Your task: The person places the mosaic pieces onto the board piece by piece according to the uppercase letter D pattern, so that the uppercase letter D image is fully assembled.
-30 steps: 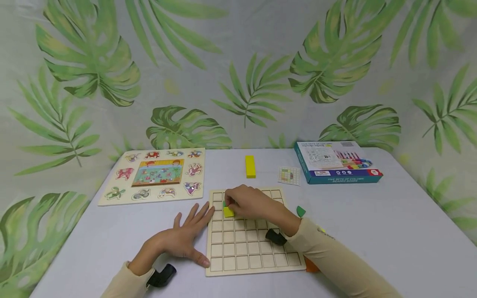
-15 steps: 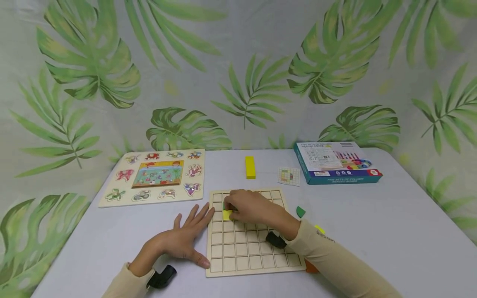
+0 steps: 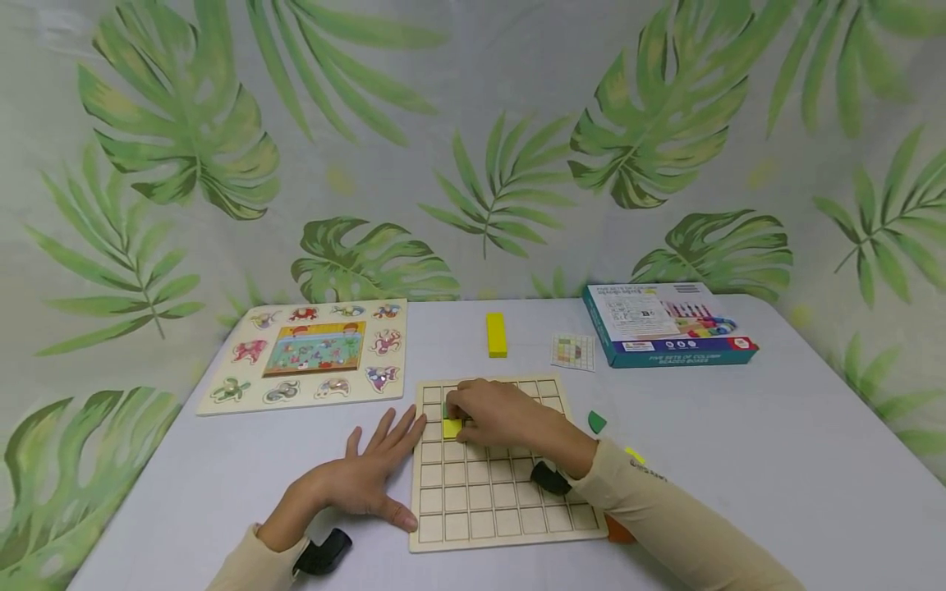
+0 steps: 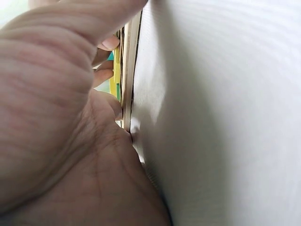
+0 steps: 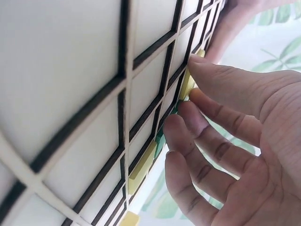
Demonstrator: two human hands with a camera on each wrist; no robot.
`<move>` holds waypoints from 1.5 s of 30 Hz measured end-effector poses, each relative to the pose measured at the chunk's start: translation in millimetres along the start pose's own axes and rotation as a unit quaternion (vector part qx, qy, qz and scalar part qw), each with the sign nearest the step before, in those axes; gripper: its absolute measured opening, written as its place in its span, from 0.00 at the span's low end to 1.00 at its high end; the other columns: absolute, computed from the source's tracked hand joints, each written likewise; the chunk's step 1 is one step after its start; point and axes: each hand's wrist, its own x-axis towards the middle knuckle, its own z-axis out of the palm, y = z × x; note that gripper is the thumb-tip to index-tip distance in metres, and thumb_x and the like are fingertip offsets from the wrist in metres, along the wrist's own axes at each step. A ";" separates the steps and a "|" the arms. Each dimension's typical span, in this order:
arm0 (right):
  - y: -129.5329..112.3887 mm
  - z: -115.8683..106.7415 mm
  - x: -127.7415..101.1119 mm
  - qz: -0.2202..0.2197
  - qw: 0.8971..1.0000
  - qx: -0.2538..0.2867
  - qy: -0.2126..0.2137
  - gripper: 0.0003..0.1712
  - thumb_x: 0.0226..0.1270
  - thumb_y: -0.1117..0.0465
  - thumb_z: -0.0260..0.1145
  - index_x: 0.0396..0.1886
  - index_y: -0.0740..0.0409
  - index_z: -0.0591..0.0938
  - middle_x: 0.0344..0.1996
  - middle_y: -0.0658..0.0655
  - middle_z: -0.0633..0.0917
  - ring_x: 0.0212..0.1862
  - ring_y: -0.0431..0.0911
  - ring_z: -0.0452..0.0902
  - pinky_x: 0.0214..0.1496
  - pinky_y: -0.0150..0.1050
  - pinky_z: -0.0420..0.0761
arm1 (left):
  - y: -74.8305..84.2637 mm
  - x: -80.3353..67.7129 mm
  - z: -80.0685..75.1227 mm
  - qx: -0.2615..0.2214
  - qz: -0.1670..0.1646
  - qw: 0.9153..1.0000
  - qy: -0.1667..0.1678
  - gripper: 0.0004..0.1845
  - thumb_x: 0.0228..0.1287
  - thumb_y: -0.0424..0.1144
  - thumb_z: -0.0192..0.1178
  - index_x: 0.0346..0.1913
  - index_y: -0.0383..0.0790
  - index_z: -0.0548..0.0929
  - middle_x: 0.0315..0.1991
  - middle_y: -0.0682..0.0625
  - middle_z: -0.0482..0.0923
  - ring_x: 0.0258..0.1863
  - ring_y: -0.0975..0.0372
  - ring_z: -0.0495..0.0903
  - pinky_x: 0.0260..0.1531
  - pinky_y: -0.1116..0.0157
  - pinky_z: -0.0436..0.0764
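A: On the board point(image 3: 510, 513), upper left part, near the far edge: right hand point(image 3: 498, 413) with thumb and forefinger pinching a yellow tile point(image 3: 452, 428). Seems to be the seating step, with the tile over one cell in the second column from the left.

B: Already sunk flat in the cell, or resting on the rim?

A: Cannot tell. In the right wrist view, fingertips point(image 5: 195, 94) at the tile's edge and the tile close against the grid, but the underside hidden. Just beyond the tile, a small green piece point(image 3: 446, 408), mostly covered by the fingers.

B: And the left hand point(image 3: 365, 480)?

A: Flat on the table point(image 3: 739, 460), fingers spread and straight, holding nothing. Fingertips touching the board's left edge, probably to steady it.

B: Needed for the next move?

A: Likely a square alignment of the tile with the cell walls, then light pressure downward, then loosening of the pinch without dragging the tile out again. Also care not to push the green piece beside it.

B: Other things around?

A: Behind the board, a yellow bar point(image 3: 497, 334), a small card point(image 3: 572, 350) and a box point(image 3: 665, 322). Far left, an animal puzzle point(image 3: 310, 349). Right of the board, a green chip point(image 3: 596, 422), apart from the rest.
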 end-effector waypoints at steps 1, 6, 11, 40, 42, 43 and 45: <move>0.0 0.0 -0.4 0.001 1.000 0.001 0.000 0.10 0.63 0.56 0.75 0.41 0.52 0.85 0.38 0.48 0.83 0.37 0.39 0.79 0.38 0.33 0.80 | 0.1 0.2 0.3 -0.001 0.002 1.000 -0.001 0.70 0.47 0.59 0.76 0.81 0.40 0.37 0.82 0.42 0.26 0.78 0.42 0.20 0.64 0.28 0.23; 0.8 0.5 -2.3 0.012 1.000 -0.006 -0.002 0.09 0.63 0.56 0.74 0.40 0.51 0.85 0.37 0.48 0.83 0.36 0.39 0.78 0.36 0.33 0.79 | 1.5 0.8 2.5 -0.006 0.008 1.000 -0.005 0.68 0.50 0.58 0.74 0.81 0.39 0.38 0.82 0.41 0.26 0.78 0.42 0.19 0.64 0.28 0.23; 1.8 1.2 -1.6 0.019 0.999 -0.034 0.003 0.09 0.62 0.56 0.75 0.39 0.51 0.86 0.36 0.47 0.83 0.36 0.39 0.79 0.36 0.34 0.80 | 4.7 1.2 3.4 0.000 0.006 1.000 -0.004 0.66 0.52 0.59 0.73 0.81 0.39 0.39 0.82 0.40 0.28 0.78 0.41 0.20 0.64 0.27 0.24; 46.8 -29.2 -92.7 0.058 0.997 0.054 0.022 0.10 0.66 0.56 0.71 0.45 0.53 0.85 0.42 0.49 0.85 0.37 0.40 0.78 0.39 0.36 0.80 | 6.0 -0.5 0.0 0.023 0.011 1.000 0.004 0.75 0.40 0.59 0.80 0.81 0.40 0.36 0.82 0.40 0.26 0.78 0.41 0.21 0.65 0.27 0.26; 52.3 -30.2 -101.1 0.060 0.996 0.059 0.016 0.10 0.67 0.56 0.70 0.45 0.52 0.85 0.41 0.48 0.85 0.38 0.40 0.77 0.40 0.35 0.79 | 5.3 -1.6 -0.4 0.018 0.011 1.000 0.003 0.75 0.40 0.58 0.80 0.81 0.40 0.36 0.82 0.40 0.25 0.78 0.40 0.21 0.64 0.27 0.25; 54.6 -30.9 -105.1 0.060 0.996 0.063 0.014 0.10 0.68 0.56 0.70 0.45 0.52 0.85 0.41 0.47 0.85 0.37 0.39 0.77 0.40 0.34 0.79 | 5.0 -2.1 -0.4 0.016 0.011 1.000 0.004 0.76 0.39 0.58 0.81 0.81 0.40 0.36 0.82 0.40 0.25 0.78 0.40 0.21 0.64 0.27 0.25; 59.2 -32.4 -112.9 0.061 0.996 0.068 0.007 0.10 0.67 0.56 0.70 0.46 0.51 0.86 0.41 0.46 0.85 0.37 0.38 0.76 0.40 0.34 0.79 | 4.3 -2.8 -0.1 0.009 0.012 1.000 0.005 0.76 0.39 0.57 0.81 0.81 0.40 0.36 0.81 0.40 0.25 0.78 0.40 0.20 0.63 0.26 0.25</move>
